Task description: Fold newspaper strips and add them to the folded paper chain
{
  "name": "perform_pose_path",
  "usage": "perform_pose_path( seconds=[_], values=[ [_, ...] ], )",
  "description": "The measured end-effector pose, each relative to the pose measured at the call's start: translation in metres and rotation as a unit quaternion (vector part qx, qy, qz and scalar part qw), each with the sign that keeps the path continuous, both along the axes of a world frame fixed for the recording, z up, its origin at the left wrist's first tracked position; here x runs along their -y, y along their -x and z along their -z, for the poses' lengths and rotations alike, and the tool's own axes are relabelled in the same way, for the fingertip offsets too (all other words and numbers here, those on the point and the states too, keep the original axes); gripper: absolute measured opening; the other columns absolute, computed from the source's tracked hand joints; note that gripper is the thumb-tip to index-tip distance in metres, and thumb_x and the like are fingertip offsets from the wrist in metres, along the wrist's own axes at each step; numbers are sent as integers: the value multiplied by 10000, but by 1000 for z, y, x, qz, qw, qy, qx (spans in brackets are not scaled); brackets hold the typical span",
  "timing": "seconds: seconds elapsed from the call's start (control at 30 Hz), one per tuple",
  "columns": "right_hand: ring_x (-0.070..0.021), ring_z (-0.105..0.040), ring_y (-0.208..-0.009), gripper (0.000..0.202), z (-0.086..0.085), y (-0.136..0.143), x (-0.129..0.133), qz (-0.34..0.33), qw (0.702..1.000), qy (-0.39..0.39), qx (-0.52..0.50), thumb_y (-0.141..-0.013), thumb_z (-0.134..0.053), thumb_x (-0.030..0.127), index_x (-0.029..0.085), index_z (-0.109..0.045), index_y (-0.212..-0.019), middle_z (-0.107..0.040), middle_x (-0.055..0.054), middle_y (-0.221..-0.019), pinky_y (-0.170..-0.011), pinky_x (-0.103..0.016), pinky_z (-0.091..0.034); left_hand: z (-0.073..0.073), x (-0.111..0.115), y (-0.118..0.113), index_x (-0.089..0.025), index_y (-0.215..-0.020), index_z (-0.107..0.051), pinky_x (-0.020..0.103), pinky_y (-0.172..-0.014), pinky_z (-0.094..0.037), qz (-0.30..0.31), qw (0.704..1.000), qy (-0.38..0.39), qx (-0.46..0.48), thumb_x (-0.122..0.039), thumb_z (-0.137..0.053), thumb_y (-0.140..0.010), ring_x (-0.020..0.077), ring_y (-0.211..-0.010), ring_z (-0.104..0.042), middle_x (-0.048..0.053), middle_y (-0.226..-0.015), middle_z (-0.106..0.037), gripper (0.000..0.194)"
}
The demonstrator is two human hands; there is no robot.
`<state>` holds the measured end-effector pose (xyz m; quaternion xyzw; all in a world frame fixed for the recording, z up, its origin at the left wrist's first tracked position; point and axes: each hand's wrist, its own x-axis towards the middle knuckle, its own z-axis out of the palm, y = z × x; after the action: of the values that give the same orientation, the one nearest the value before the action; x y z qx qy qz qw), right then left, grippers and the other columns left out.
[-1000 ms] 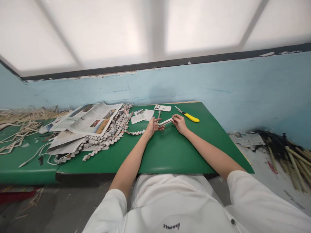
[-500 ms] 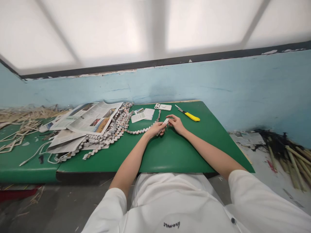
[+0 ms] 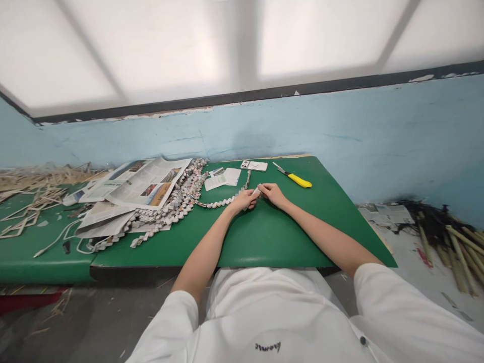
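Observation:
My left hand is closed around a small folded strip of paper, whose pale end sticks out toward the right. The fingers of my right hand pinch that end, and their tips hide part of it. Just behind and left of my hands lies a zigzag chain of folded paper, which curves left and joins a large heap of similar folded chains. A few printed paper pieces lie inside the curve of the chain.
A utility knife with a yellow handle lies behind my right hand, blade out. A white phone is near the wall. Newspaper sheets cover the heap, with a white cable to their left. Bamboo poles lie on the floor at right.
My right hand's fingers have closed from slightly spread to a pinch on the strip's end. My left hand keeps its hold in nearly the same place.

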<state>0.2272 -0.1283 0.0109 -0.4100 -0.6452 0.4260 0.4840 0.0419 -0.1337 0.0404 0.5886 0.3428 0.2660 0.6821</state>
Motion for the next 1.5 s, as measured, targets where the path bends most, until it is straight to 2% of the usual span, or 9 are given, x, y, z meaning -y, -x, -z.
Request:
perform_pose_path(
  seconds=[0.2,0.4,0.57,0.7,0.93,1.13,1.33,1.5],
  values=[
    [-117,-321,-509,553,1,0,0,-3,1000,-7,3,-903,-602,664,197,-551,-611,-430,37,-528,-522,-281,-257,1,0,-1,-162,-851,-586,219,-444,-353,-39,999,2,-21,-547,-519,-993,88,-420,-400,-51,-534,-405,415],
    [-113,-320,-512,526,2,-1,0,-4,1000,-2,-2,-913,-602,637,196,-544,-634,-421,44,-536,-525,-281,-249,1,-1,-1,-170,-827,-562,226,-448,-379,-39,999,-3,-30,-521,-534,-995,94,-391,-434,-62,-512,-412,390],
    [-113,-328,-515,517,0,0,2,-4,1000,-6,3,-920,-594,628,186,-584,-654,-426,46,-536,-527,-280,-256,-2,1,-1,-183,-821,-515,216,-456,-403,-29,998,-33,-52,-520,-553,-988,107,-411,-535,-52,-550,-489,378],
    [-117,-338,-519,517,-1,0,2,-6,1000,-9,-3,-912,-602,639,189,-588,-658,-434,43,-540,-532,-279,-270,-1,0,-2,-187,-824,-497,207,-453,-401,-33,997,-44,-59,-516,-557,-987,105,-415,-562,-53,-564,-517,372],
    [-117,-314,-505,545,3,1,0,-35,999,7,-13,-907,-587,682,188,-632,-682,-410,40,-528,-518,-278,-236,3,-2,-1,-184,-857,-520,205,-456,-401,-33,997,-57,-45,-539,-562,-979,104,-414,-557,-73,-545,-472,378],
    [-119,-328,-516,551,1,1,1,-27,999,-11,-15,-927,-575,670,187,-626,-668,-443,29,-545,-525,-278,-252,4,-3,-1,-164,-897,-565,208,-447,-405,-29,998,-46,-35,-558,-597,-957,97,-412,-528,-86,-551,-404,400],
    [-122,-335,-522,568,-1,2,3,9,1000,-21,-9,-922,-567,694,189,-615,-667,-446,26,-558,-522,-282,-279,5,-4,-1,-173,-829,-536,209,-438,-387,-20,999,-28,-28,-598,-592,-944,89,-411,-499,-79,-554,-389,444],
    [-127,-342,-518,578,7,0,-6,67,995,-11,-72,-861,-625,735,211,-519,-642,-420,27,-555,-499,-284,-299,3,-5,-1,-182,-781,-510,214,-451,-381,-18,999,-23,-35,-565,-568,-967,92,-402,-481,-82,-521,-359,430]
  ],
)
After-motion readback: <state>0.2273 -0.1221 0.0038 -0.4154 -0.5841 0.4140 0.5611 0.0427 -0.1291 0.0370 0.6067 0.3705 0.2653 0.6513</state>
